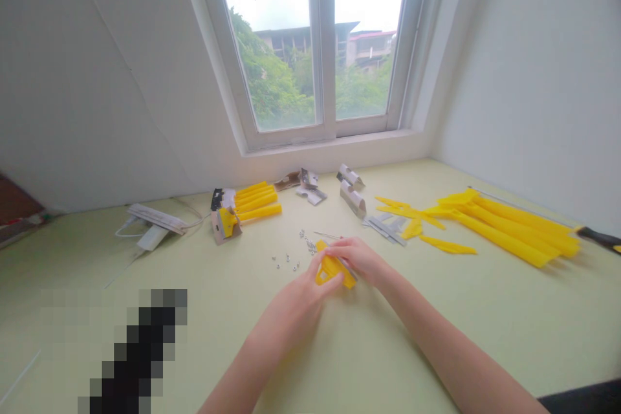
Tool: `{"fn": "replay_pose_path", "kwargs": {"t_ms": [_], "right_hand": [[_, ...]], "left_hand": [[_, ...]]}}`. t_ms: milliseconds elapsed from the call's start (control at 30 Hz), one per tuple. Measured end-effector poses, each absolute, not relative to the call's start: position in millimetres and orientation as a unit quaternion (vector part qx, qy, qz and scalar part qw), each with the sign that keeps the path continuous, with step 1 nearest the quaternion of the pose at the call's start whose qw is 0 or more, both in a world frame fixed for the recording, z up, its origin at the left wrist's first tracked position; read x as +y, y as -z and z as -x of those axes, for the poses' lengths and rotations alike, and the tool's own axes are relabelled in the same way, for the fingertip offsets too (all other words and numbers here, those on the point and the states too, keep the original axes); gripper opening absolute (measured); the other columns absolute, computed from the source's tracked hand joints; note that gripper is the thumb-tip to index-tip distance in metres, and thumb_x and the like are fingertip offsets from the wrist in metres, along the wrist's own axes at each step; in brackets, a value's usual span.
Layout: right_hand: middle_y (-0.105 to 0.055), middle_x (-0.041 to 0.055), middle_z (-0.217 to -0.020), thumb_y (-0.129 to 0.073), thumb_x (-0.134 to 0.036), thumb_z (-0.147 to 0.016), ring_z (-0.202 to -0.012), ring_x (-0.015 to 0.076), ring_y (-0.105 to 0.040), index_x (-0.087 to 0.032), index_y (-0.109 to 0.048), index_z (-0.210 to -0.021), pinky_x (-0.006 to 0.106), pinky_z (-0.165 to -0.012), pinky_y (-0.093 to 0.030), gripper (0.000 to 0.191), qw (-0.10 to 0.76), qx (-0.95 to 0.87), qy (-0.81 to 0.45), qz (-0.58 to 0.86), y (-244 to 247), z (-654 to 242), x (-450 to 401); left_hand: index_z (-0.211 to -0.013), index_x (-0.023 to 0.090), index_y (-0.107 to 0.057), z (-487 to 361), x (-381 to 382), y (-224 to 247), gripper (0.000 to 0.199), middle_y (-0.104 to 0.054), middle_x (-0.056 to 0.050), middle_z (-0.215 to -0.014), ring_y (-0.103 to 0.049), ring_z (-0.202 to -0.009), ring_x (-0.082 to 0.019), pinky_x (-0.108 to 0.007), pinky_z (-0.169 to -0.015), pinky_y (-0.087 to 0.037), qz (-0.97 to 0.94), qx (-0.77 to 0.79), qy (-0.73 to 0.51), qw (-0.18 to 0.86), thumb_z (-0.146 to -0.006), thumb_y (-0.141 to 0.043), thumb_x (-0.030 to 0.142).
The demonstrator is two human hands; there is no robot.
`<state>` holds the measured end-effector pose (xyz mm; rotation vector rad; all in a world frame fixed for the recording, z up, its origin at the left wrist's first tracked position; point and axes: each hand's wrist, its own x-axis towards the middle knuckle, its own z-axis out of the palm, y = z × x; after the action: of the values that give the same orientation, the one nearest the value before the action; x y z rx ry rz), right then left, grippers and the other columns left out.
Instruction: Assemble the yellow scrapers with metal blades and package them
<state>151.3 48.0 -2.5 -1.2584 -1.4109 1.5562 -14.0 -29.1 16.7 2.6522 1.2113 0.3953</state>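
Near the middle of the pale green table, my left hand [310, 288] grips a yellow plastic piece [334, 266] from its left and lower side. My right hand [356, 257] is closed at the piece's upper right, where a thin grey edge shows along it. A thin metal rod [326, 235] sticks out to the left by my right fingertips; whether the fingers hold it is unclear. Several small metal screws or nuts [310, 244] lie just beyond and to the left of the yellow piece.
Yellow-handled scrapers with card sleeves [227, 223] lie at the back left, beside a power strip [158, 218]. Folded cards [352, 198] stand behind my hands. Grey blades [387, 230], yellow parts [449, 245] and long yellow handles [521, 233] lie right, near a black handle [599, 238].
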Motion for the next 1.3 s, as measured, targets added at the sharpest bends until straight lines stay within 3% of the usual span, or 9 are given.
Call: {"fn": "replay_pose_path", "kwargs": {"t_ms": [267,433,567,667,733,833,933,1100,1300], "right_hand": [[-0.051,-0.0013,-0.056,-0.060,-0.027,-0.063,-0.044,0.0043,-0.035,-0.011,-0.065,-0.062,0.019,-0.041,-0.026,0.016,0.347,-0.553,-0.580,0.488,0,-151,46],[-0.055,0.0003,-0.057,-0.061,-0.029,-0.062,-0.050,0.0078,-0.045,-0.011,-0.064,-0.066,0.019,-0.045,-0.032,0.019,0.369,-0.523,-0.613,0.463,3,-150,46],[-0.062,0.0032,-0.069,-0.056,-0.037,-0.068,-0.061,0.0119,-0.054,-0.013,-0.064,-0.075,0.020,-0.051,-0.038,0.026,0.389,-0.513,-0.642,0.416,1,-148,45],[-0.063,0.0042,-0.083,-0.048,-0.040,-0.075,-0.072,0.0146,-0.056,-0.016,-0.063,-0.084,0.023,-0.060,-0.041,0.030,0.430,-0.542,-0.592,0.414,0,-145,46],[-0.063,0.0038,-0.080,-0.044,-0.034,-0.077,-0.071,0.0147,-0.055,-0.017,-0.064,-0.082,0.025,-0.063,-0.041,0.026,0.441,-0.618,-0.481,0.437,2,-143,46],[-0.062,0.0039,-0.077,-0.045,-0.020,-0.076,-0.072,0.0149,-0.052,-0.018,-0.064,-0.079,0.027,-0.067,-0.039,0.019,0.412,-0.737,-0.284,0.454,9,-138,46],[-0.059,0.0047,-0.082,-0.046,-0.014,-0.076,-0.079,0.0156,-0.051,-0.019,-0.063,-0.082,0.027,-0.072,-0.038,0.018,0.369,-0.793,-0.180,0.451,14,-132,45],[-0.057,0.0045,-0.080,-0.046,-0.013,-0.079,-0.079,0.0157,-0.049,-0.018,-0.060,-0.078,0.026,-0.070,-0.036,0.015,0.299,-0.843,-0.088,0.440,15,-124,45],[-0.058,0.0035,-0.076,-0.043,-0.010,-0.080,-0.075,0.0141,-0.050,-0.018,-0.057,-0.077,0.024,-0.067,-0.035,0.016,0.280,-0.845,-0.090,0.448,14,-123,45]], "left_hand": [[-0.119,0.034,-0.040,8,-34,-25,0.057,-0.024,-0.005,-0.137,-0.059,-0.080,-0.013,-0.030,-0.072,-0.049,-0.878,0.468,-0.079,0.065,-0.073,-0.035,0.003],[-0.116,0.033,-0.044,9,-32,-23,0.055,-0.022,-0.005,-0.138,-0.059,-0.071,-0.010,-0.027,-0.068,-0.048,-0.864,0.489,-0.083,0.084,-0.071,-0.035,0.001],[-0.118,0.033,-0.044,12,-26,-18,0.058,-0.019,-0.007,-0.140,-0.058,-0.082,-0.014,-0.030,-0.074,-0.046,-0.848,0.495,-0.149,0.119,-0.071,-0.035,0.000],[-0.116,0.033,-0.047,16,-22,-19,0.055,-0.026,-0.006,-0.137,-0.056,-0.085,-0.015,-0.034,-0.081,-0.043,-0.812,0.497,-0.254,0.173,-0.072,-0.036,0.002],[-0.112,0.031,-0.050,19,-18,-22,0.050,-0.033,-0.006,-0.132,-0.056,-0.081,-0.014,-0.034,-0.081,-0.043,-0.766,0.498,-0.343,0.218,-0.072,-0.039,0.004],[-0.111,0.028,-0.050,25,-12,-26,0.045,-0.045,-0.006,-0.122,-0.054,-0.068,-0.011,-0.028,-0.067,-0.045,-0.670,0.479,-0.464,0.326,-0.070,-0.045,0.008],[-0.111,0.027,-0.046,29,-5,-29,0.048,-0.050,-0.006,-0.113,-0.048,-0.049,-0.004,-0.023,-0.053,-0.041,-0.546,0.436,-0.544,0.465,-0.067,-0.051,0.011],[-0.117,0.025,-0.036,31,2,-32,0.057,-0.055,0.002,-0.071,-0.047,-0.048,-0.005,-0.018,-0.051,-0.037,-0.392,0.378,-0.578,0.608,-0.065,-0.054,0.011],[-0.119,0.027,-0.032,29,0,-33,0.062,-0.054,-0.001,-0.080,-0.049,-0.054,-0.003,-0.016,-0.055,-0.039,-0.297,0.329,-0.574,0.688,-0.065,-0.056,0.008]]}}
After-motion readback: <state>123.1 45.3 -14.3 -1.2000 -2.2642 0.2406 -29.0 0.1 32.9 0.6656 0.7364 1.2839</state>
